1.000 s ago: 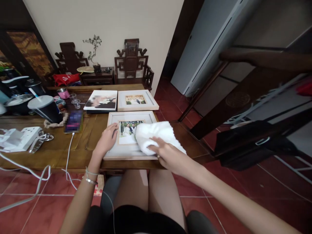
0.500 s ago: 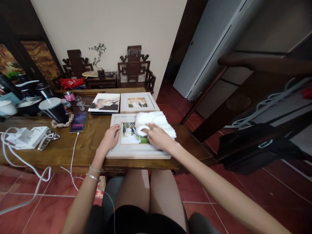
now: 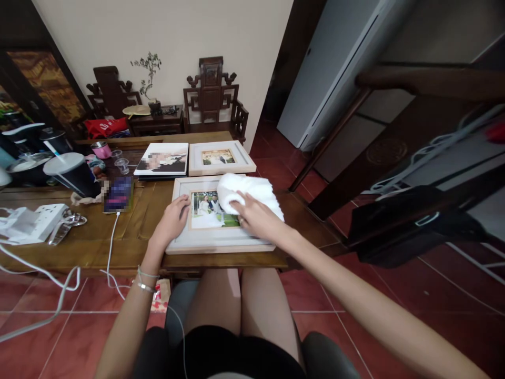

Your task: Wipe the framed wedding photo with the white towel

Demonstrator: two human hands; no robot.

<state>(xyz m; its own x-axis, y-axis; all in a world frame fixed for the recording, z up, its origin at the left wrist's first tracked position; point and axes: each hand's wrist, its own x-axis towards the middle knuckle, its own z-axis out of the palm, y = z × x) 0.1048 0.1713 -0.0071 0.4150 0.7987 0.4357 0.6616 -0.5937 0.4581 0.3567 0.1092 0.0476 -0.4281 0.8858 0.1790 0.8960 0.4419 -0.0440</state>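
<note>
**Towel on the near picture frame, both hands on it**

The near picture frame (image 3: pixel 216 241) lies flat at the front edge of the wooden table (image 3: pixel 90 239), directly before the person's knees. It has a pale border and a photo of two people in the middle.

The left hand (image 3: pixel 172 220) rests on the left border of this frame. Its fingers are loosely spread and lie flat, and they close around nothing. The right hand (image 3: pixel 252 218) lies on a white towel (image 3: pixel 254 189). This towel is bunched up and covers the upper right part of the frame, and it touches the right side of the photo. The fingers are stretched over the cloth and press on it from above; they are not clenched around it.

Just behind the near frame lies a second frame (image 3: pixel 219 158), and beside it, on the left, a photo book (image 3: pixel 162 159). Further to the left on the table are a phone (image 3: pixel 118 194) with a white cable, a black cup (image 3: pixel 73 173) with a lid and a white power strip (image 3: pixel 37 221).
</note>
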